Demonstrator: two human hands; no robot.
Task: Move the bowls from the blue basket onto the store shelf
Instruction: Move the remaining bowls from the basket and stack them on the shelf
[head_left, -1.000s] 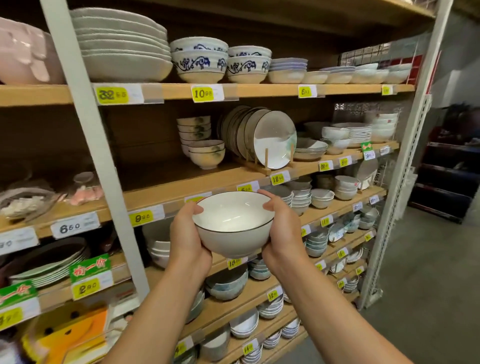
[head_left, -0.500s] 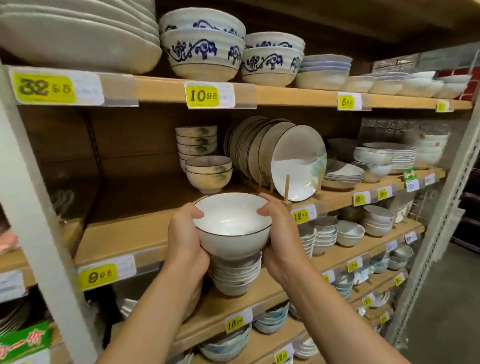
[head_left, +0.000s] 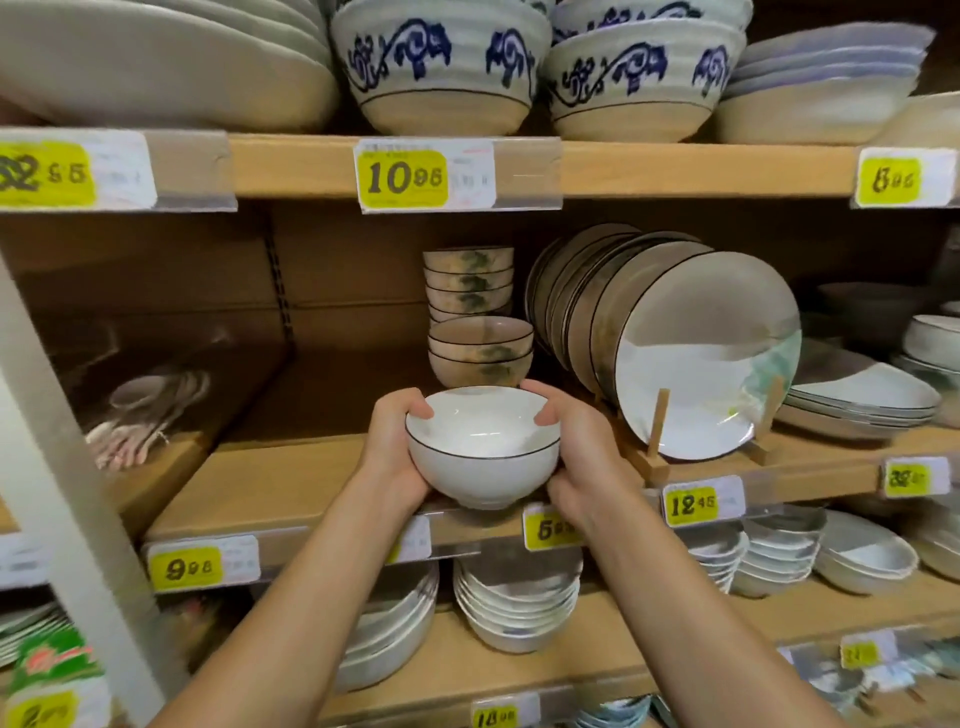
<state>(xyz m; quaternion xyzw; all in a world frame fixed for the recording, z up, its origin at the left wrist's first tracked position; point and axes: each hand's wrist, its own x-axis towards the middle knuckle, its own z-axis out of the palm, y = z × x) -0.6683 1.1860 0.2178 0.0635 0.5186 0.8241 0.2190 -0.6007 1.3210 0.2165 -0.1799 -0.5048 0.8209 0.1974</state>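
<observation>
**Desk:** Where is the bowl?

**Photographer:** Centre of the frame. A glossy white bowl (head_left: 483, 457), round, with a thin dark line at the rim and a small foot, sits upright at the front edge of the wooden shelf (head_left: 291, 478). I cannot tell whether its foot touches the board.

**Desk:** And the hands?

**Photographer:** Two bare forearms reach up from the bottom edge. The left hand (head_left: 392, 452) cups the bowl's left side, thumb hooked over the rim. The right hand (head_left: 582, 467) mirrors it, its fingers (head_left: 537, 388) curled round the far rim.

**Desk:** What surrounds it?

**Photographer:** Just behind are stacked beige bowls (head_left: 480, 348) with green brush marks. To the right, dark-rimmed plates (head_left: 701, 353) stand on edge in a wooden rack (head_left: 657, 431). Along the top of the frame sit ribbed bowls with blue scrollwork (head_left: 441, 67).

**Desk:** Any legible writing?

**Photographer:** There are yellow price tags on the shelf edges: "10 98" (head_left: 408, 176) at top centre, "9 98" (head_left: 188, 567) at lower left and "12 45" (head_left: 692, 504) right of the hands. Others are too blurred to read.
</observation>
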